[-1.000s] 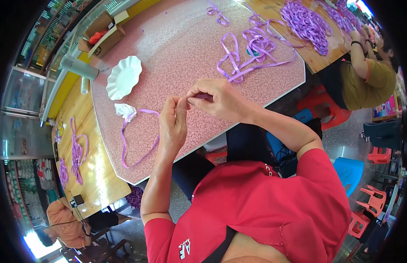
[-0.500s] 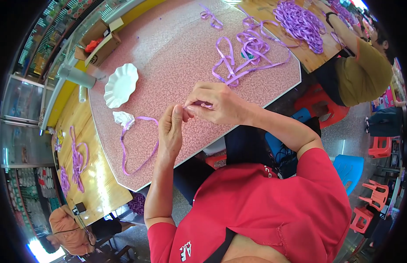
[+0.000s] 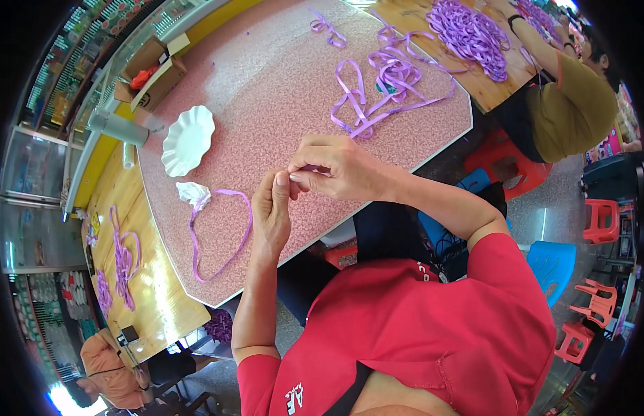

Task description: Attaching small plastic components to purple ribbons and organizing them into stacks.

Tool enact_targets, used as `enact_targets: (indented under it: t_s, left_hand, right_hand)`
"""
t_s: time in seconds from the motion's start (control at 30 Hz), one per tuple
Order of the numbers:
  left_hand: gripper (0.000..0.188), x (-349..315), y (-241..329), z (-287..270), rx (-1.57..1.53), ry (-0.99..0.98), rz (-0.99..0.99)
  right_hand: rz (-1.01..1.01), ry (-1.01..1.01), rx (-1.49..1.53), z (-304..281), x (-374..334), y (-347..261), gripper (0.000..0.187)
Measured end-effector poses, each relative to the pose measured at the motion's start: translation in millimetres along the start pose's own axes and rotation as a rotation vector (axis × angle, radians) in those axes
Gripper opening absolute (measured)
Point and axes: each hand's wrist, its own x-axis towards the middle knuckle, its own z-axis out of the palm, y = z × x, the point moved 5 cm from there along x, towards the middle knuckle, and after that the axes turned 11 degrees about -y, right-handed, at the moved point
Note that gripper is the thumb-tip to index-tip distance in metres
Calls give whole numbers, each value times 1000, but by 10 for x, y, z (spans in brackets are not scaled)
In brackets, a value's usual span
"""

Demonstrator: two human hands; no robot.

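My left hand (image 3: 272,202) is closed in a pinch, thumb against fingers, over the pink speckled tabletop (image 3: 259,83). A loop of narrow purple ribbon (image 3: 250,211) curves from a crumpled white tissue or paper (image 3: 194,193) round to behind this hand. Right at the left fingertips, my right hand (image 3: 339,168) pinches too, and a bit of purple shows between its curled fingers. Most of the ribbon between the hands is hidden by the fingers. Beyond my right hand lies a loose tangle of purple ribbon (image 3: 398,73), one strand reaching down toward the knuckles.
A white scalloped dish (image 3: 188,141) stands left, near a grey-green cylinder (image 3: 117,127) and an open cardboard box (image 3: 155,73). More ribbon is heaped (image 3: 467,38) on the wooden table at far right, beside a person in an olive top (image 3: 575,104). Another person (image 3: 110,367) sits lower left.
Both hands stay together in nearly the same place, with the right fingers slightly shifted and less purple showing between them. The whole view has shifted a little.
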Motion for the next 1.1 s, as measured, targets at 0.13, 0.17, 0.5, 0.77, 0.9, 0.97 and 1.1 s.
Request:
enact_targets:
  t_s: [0.13, 0.17, 0.5, 0.77, 0.9, 0.97, 1.1]
  left_hand:
    - [28, -31, 2, -15, 37, 20, 27]
    - [27, -29, 38, -17, 75, 20, 36]
    - [28, -2, 71, 8, 45, 5, -37]
    - [26, -1, 42, 57, -7, 48, 33]
    - [19, -11, 58, 65, -153, 24, 20]
    - [16, -29, 68, 47, -194, 24, 18]
    - [9, -61, 57, -1, -327, 39, 43]
  right_hand:
    - [-52, 9, -66, 0, -8, -13, 19]
    - [-66, 11, -99, -1, -7, -17, 20]
    - [-79, -21, -115, -20, 8, -71, 13]
    - [110, -33, 65, -70, -15, -23, 13]
    - [173, -36, 271, -61, -4, 44, 14]
    - [243, -81, 318, -51, 7, 63, 12]
    - [282, -117, 441, -35, 16, 183, 13]
